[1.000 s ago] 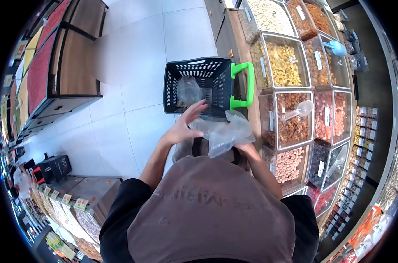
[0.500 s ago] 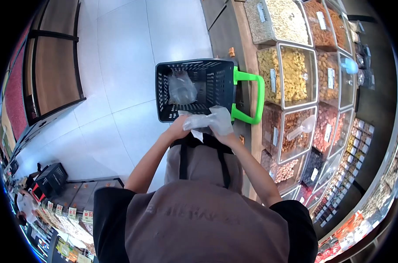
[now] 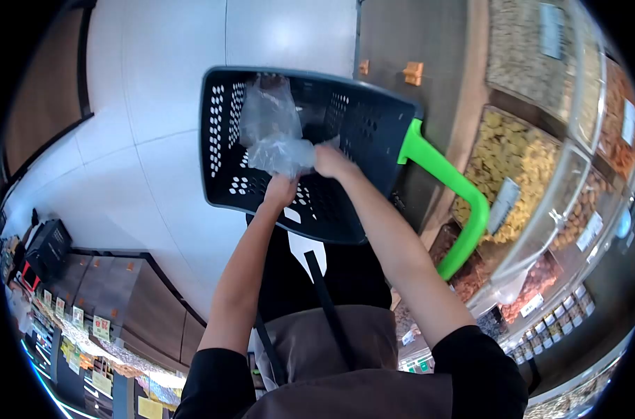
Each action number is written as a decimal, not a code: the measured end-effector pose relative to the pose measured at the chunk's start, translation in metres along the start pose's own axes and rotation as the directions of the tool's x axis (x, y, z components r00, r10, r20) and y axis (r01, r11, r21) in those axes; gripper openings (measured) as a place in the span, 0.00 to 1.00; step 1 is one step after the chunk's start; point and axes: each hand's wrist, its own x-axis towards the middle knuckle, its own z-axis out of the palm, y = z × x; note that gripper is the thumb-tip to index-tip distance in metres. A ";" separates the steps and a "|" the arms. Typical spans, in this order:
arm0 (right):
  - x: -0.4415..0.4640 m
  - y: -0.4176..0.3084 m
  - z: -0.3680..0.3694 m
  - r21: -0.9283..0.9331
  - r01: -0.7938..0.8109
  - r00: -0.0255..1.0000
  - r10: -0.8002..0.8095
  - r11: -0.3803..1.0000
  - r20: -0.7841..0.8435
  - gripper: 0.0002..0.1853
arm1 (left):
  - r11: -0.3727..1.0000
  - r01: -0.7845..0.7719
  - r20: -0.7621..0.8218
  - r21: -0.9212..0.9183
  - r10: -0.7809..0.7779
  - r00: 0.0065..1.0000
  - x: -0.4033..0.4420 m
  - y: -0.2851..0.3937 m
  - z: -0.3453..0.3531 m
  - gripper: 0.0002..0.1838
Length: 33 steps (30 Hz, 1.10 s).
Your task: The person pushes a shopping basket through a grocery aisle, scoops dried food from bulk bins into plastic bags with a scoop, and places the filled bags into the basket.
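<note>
Both hands reach down into a dark basket (image 3: 380, 112) with a green handle (image 3: 457, 188). My left hand (image 3: 281, 190) is closed on the lower edge of a crumpled clear plastic bag (image 3: 282, 155). On the bag's right side, my right hand (image 3: 331, 160) has its fingers pressed together on the plastic. Another clear bag (image 3: 268, 112) lies in the basket just beyond, partly overlapped by the held one. What the bags contain, if anything, cannot be made out.
Clear bins of dried foods (image 3: 520, 167) line the right side along a wooden counter edge (image 3: 464, 105). At the lower left stand a display counter (image 3: 136, 300) and another dark basket (image 3: 48, 248). Pale floor tiles (image 3: 171, 91) lie to the left.
Both hands have moved forward from near the body into the basket, carrying the plastic bag with them. The view has come closer to the basket and tilted.
</note>
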 end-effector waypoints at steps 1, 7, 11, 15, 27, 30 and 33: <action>0.003 -0.012 -0.024 -0.021 -0.076 0.991 0.078 0.997 0.112 0.15 | 1.000 0.020 0.019 -0.013 -0.020 1.000 0.008 -0.006 0.013 0.21; 0.090 0.025 0.021 -0.262 0.076 0.991 -0.043 0.962 0.129 0.13 | 0.991 0.130 0.184 0.037 -0.135 0.974 0.062 -0.037 0.093 0.27; 0.126 0.048 0.054 -0.456 0.147 0.989 -0.130 0.878 0.069 0.12 | 0.983 0.153 0.310 0.097 -0.176 0.934 0.089 -0.045 0.120 0.24; 0.105 0.043 0.052 -0.490 0.109 0.986 -0.032 0.865 0.164 0.12 | 0.984 0.169 0.389 -0.047 -0.138 0.911 0.068 -0.014 0.098 0.21; -0.158 -0.071 -0.059 0.086 -0.014 0.970 0.034 0.996 -0.240 0.11 | 0.914 -0.167 0.155 -0.369 0.238 0.959 -0.079 0.158 0.048 0.20; -0.260 -0.119 -0.099 0.288 0.201 0.882 -0.045 0.936 -0.469 0.12 | 0.646 -0.038 0.095 -0.762 0.170 0.981 -0.085 0.223 0.067 0.21; -0.348 -0.153 -0.118 0.193 0.325 0.661 -0.076 0.926 -0.747 0.12 | 0.522 -0.357 -0.051 -0.774 0.512 0.858 -0.123 0.289 0.048 0.23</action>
